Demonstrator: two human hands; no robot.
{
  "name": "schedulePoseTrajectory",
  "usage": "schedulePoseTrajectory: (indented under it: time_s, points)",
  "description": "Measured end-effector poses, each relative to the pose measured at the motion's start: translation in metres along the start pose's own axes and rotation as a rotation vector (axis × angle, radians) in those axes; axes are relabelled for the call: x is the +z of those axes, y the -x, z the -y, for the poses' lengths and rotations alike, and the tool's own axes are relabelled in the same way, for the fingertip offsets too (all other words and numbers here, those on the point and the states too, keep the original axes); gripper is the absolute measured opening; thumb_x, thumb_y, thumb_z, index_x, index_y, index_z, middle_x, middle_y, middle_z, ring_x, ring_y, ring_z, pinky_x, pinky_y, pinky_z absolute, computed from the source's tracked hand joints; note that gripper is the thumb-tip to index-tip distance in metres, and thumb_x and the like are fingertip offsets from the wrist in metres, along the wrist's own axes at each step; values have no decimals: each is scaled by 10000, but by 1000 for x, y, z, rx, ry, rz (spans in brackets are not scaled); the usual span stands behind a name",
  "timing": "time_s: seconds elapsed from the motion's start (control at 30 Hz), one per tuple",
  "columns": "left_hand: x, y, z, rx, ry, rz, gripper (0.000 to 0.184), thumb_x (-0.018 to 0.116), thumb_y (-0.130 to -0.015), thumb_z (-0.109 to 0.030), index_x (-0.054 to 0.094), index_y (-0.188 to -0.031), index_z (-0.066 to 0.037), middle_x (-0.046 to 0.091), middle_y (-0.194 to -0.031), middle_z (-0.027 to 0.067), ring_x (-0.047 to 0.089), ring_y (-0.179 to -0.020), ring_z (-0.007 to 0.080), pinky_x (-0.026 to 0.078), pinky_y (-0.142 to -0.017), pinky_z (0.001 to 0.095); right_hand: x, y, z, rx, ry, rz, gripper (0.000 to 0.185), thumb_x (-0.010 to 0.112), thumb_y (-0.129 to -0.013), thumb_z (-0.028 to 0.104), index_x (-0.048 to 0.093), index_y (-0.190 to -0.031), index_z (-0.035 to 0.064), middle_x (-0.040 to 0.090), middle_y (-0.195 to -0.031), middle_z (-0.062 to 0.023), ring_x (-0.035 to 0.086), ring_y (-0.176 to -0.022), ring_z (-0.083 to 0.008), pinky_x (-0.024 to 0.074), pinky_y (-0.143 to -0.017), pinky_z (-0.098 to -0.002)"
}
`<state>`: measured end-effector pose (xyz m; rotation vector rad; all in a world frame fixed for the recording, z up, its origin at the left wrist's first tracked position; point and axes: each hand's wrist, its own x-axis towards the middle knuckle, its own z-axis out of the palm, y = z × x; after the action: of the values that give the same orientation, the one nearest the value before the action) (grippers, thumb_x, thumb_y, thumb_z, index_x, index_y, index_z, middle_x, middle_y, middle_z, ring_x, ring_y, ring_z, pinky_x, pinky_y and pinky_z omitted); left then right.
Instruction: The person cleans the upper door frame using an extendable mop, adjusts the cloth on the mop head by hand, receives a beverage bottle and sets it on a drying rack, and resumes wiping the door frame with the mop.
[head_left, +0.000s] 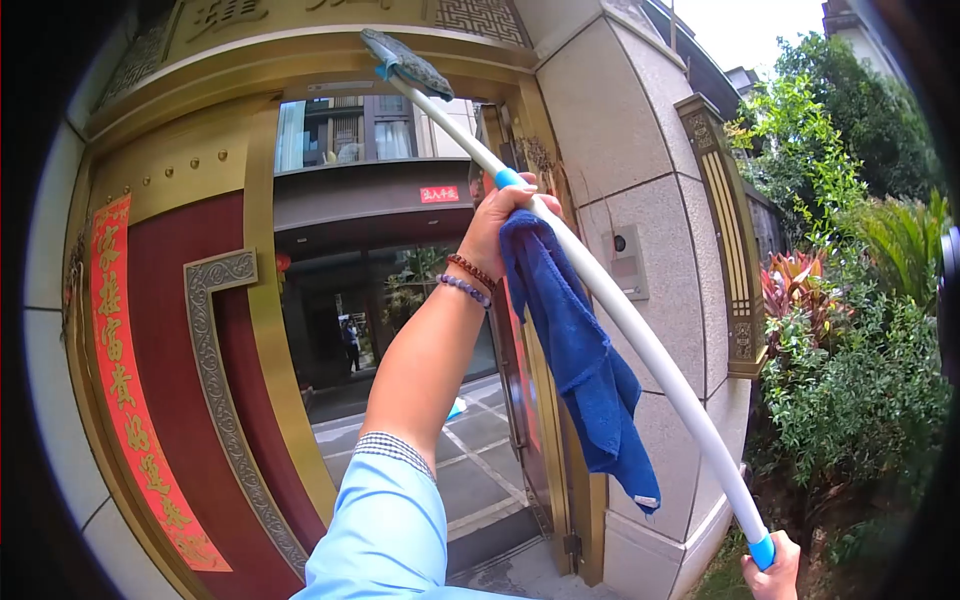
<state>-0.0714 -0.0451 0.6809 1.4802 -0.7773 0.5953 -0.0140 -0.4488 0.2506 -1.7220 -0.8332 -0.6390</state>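
A long white pole (640, 335) with blue collars runs from lower right to upper centre. Its grey mop head (408, 66), with a bit of blue cloth, is at the gold beam (300, 50) above the doorway; whether it touches is hard to tell. My left hand (510, 215) is wrapped round the upper part of the pole, with two bead bracelets on the wrist. A dark blue cloth (575, 350) hangs down from this hand. At the bottom right, my right hand (773, 570) grips the pole's lower end by a blue collar.
A dark red and gold door (180, 300) with a red paper banner (135, 400) stands at the left. Right of the open doorway are a stone pillar (640, 130), an intercom (625, 255), a wall lamp (725, 230) and green bushes (860, 370).
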Motion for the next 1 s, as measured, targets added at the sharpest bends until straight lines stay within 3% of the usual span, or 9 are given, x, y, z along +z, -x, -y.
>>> schedulePoseTrajectory:
  time_s: [0.07,0.27,0.47,0.5,0.53,0.8,0.87,0.93,1.0]
  points:
    - [-14,-4,5,-9,37,-8,364,566,-852,-158,411,-1175,-91,642,-912,195,651,-809,300,568,-723,424,9,4,10,112,-130,139,165,670,-778,77,549,-882,37,530,-636,-93,494,-561,-170,438,-543,-333]
    - [-48,-12,10,-26,34,-50,372,543,-874,-172,423,-1217,-89,659,-935,182,652,-768,266,569,-686,382,60,12,19,27,-5,4,180,657,-790,84,576,-943,36,597,-686,-146,604,-600,-252,475,-581,-361]
    - [-54,2,1,-11,-81,-111,307,531,-918,-148,422,-1196,-82,661,-1043,207,672,-768,244,590,-660,366,90,-6,56,104,-37,8,221,668,-792,106,591,-983,25,620,-718,-138,603,-635,-224,489,-612,-365]
    - [-50,5,-1,-26,-100,-85,327,534,-921,-152,401,-1210,-77,661,-1037,210,673,-776,247,590,-662,366,106,-9,48,66,14,-148,254,731,-660,45,486,-726,35,483,-533,-64,476,-464,-168,379,-474,-326]
    - [-47,7,0,-45,-123,-64,348,537,-924,-155,379,-1223,-72,661,-1031,213,673,-784,250,590,-665,366,104,-12,43,56,-6,-150,239,705,-655,32,479,-733,36,458,-526,-22,429,-475,-86,358,-461,-287]
    - [-15,-33,5,-12,-83,45,320,589,-942,-287,466,-1033,-6,677,-876,188,670,-670,231,593,-601,354,18,-42,53,140,59,-199,267,715,-610,20,466,-701,51,424,-555,28,373,-512,-57,324,-464,-273]
    - [3,-45,11,38,-92,28,333,596,-938,-316,497,-976,0,675,-856,190,664,-649,218,591,-585,344,-12,-51,32,69,82,-188,255,757,-594,50,543,-728,15,504,-548,-13,464,-490,-74,372,-463,-266]
    - [21,-62,20,64,-94,27,347,602,-934,-329,509,-945,4,674,-846,191,661,-634,212,590,-571,339,-39,-65,39,268,-186,-96,252,763,-633,41,538,-745,26,517,-556,8,481,-445,-58,371,-409,-243]
    - [30,-78,25,82,-87,13,351,607,-932,-329,501,-939,6,674,-845,193,659,-626,214,588,-562,337,-61,-81,27,230,-290,-33,278,785,-658,58,544,-796,34,532,-581,19,489,-420,-52,371,-379,-226]
